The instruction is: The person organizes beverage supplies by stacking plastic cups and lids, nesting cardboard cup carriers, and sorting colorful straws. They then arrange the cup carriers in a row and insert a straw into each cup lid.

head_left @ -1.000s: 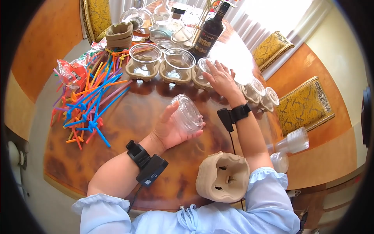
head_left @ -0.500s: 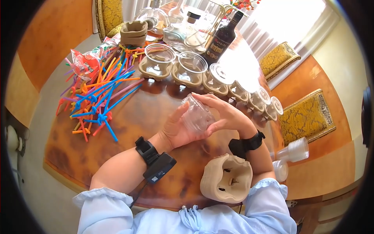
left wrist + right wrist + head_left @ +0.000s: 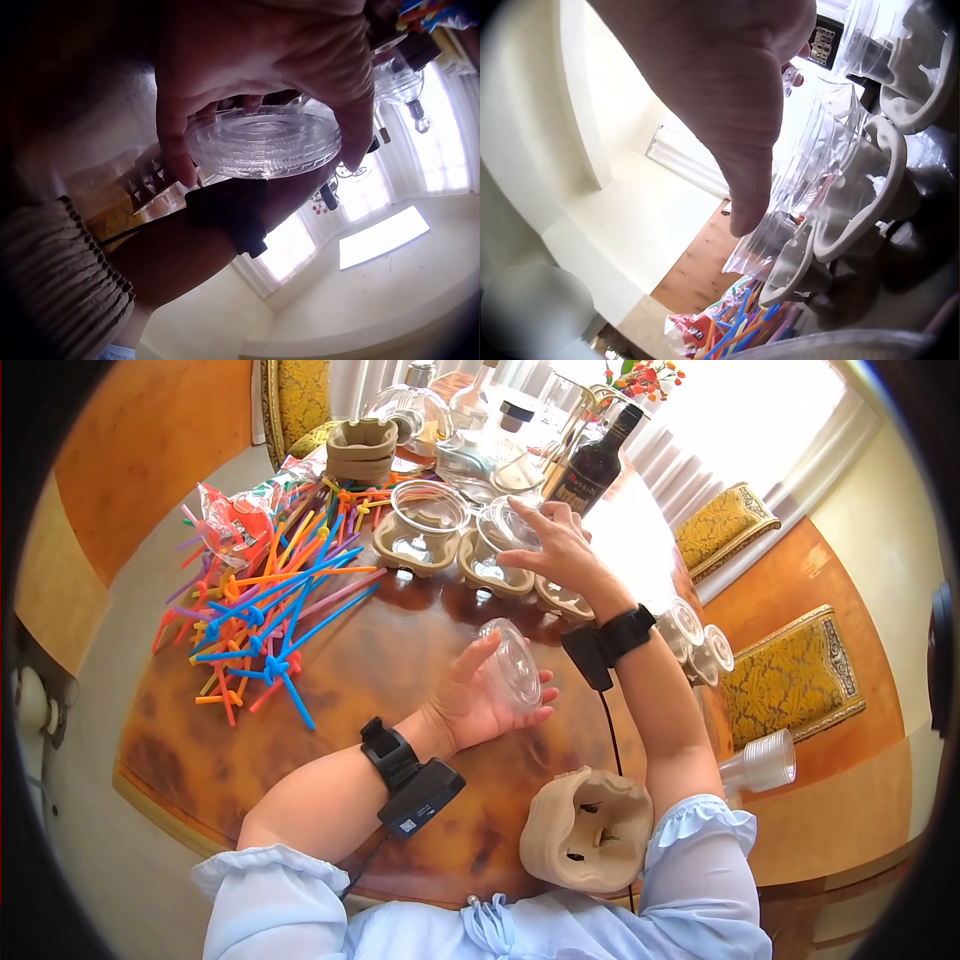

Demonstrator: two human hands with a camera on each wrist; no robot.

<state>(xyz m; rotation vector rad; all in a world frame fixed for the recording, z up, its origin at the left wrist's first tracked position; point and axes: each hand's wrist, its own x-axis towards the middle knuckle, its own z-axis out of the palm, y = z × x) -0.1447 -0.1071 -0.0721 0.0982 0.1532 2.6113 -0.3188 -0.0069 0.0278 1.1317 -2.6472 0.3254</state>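
Note:
My left hand is held palm up over the table, gripping a small stack of clear plastic lids. In the left wrist view its thumb and fingers curl around the ribbed edge of the lids. Farther forward, my right hand holds a clear lid by its edge, over the second clear cup from the left, which sits in a brown pulp holder. To the left stands a cup with an open rim in its own holder. The right thumb reaches down beside the cups.
Knotted colourful straws lie at the left beside a red wrapper. Bottles, one dark, stand behind the cups. Lidded cups continue to the right. Stacked pulp holders sit near my body; nested cups lie at the right edge.
My right hand left the lidded third cup, came back to the lids in my left hand, then moved forward with one to the second cup. The stack in my left hand looks thinner.

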